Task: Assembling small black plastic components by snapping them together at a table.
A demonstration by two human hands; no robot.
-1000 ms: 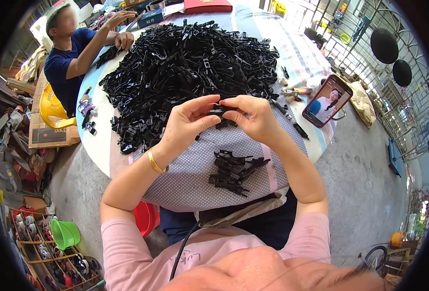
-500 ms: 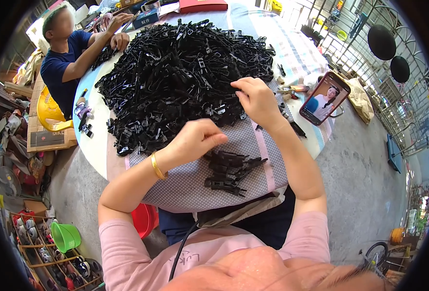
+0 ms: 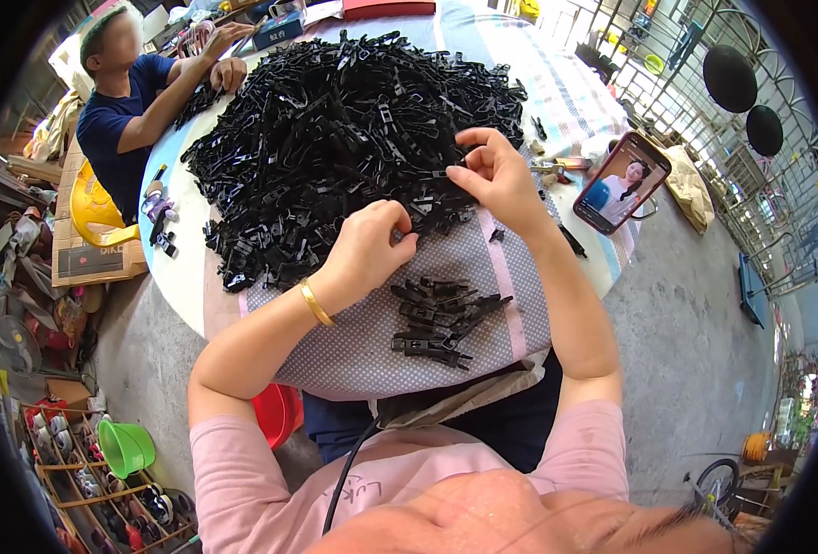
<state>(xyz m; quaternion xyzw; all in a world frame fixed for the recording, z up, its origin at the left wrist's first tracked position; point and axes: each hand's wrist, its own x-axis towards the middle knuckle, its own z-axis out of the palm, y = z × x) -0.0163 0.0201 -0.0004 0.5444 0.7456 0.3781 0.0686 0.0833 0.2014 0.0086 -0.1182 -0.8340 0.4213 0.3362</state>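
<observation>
A large heap of black plastic clips (image 3: 335, 138) covers the middle of the round table. At its near edge, my left hand (image 3: 367, 245) hovers with fingers curled toward the thumb; whatever they hold, if anything, is hidden. My right hand (image 3: 499, 185) is over the heap's right side, thumb and bent fingers closed around the end of a black clip (image 3: 435, 174). Closer to me, a small pile of black clips (image 3: 432, 323) lies loosely on the dotted tablecloth (image 3: 335, 360).
Right of the heap, a phone (image 3: 621, 183) leans upright, playing a video. A few stray clips (image 3: 573, 242) lie beside it. Across at the left, another person (image 3: 127, 111) in dark blue has both hands at the table. A red box (image 3: 388, 9) stands at the far edge.
My left hand has moved forward from above the small pile to the heap's near edge. My right hand has shifted slightly, its fingers curling more. The small pile is now uncovered.
</observation>
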